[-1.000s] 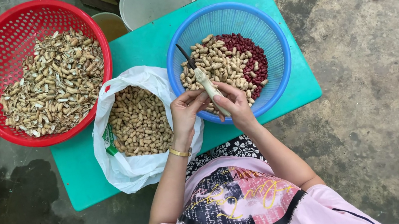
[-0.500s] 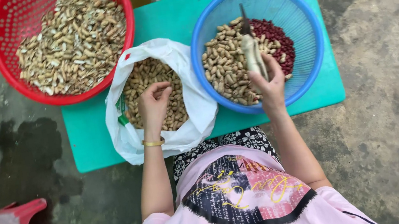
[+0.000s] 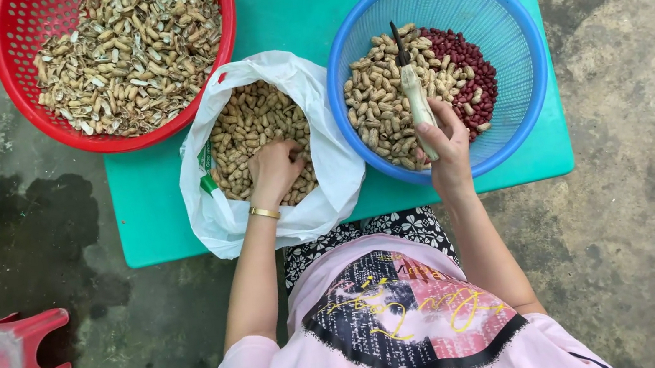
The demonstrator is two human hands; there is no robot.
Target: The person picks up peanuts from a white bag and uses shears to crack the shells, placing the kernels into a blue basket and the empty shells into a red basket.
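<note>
- Left hand point(image 3: 275, 170) down inside the white bag point(image 3: 325, 167), fingers curled into the unshelled peanuts point(image 3: 248, 127); whether they have closed on any pod, cannot tell. Gold bangle point(image 3: 265, 212) at the wrist.
- Bag sits open on the green bench point(image 3: 155, 215), between the two baskets, its rim touching the blue one.
- Right hand point(image 3: 447, 141) at the near rim of the blue basket point(image 3: 511, 42), fingers wrapped round the pale handle of a small tool point(image 3: 416, 100); its dark tip points away from the person, over the nuts.
- Blue basket holds two lots: peanuts in shell point(image 3: 381, 109) on the left side, red shelled kernels point(image 3: 466, 73) on the right, touching along the middle.
- Red basket point(image 3: 20, 89) at the far left of the bench, overhanging its edge, heaped with empty shells point(image 3: 129, 54).
- Person in a pink top, seated close against the bench's near edge.
- Red plastic stool point(image 3: 9, 357) on the wet concrete floor, well apart to the left.
</note>
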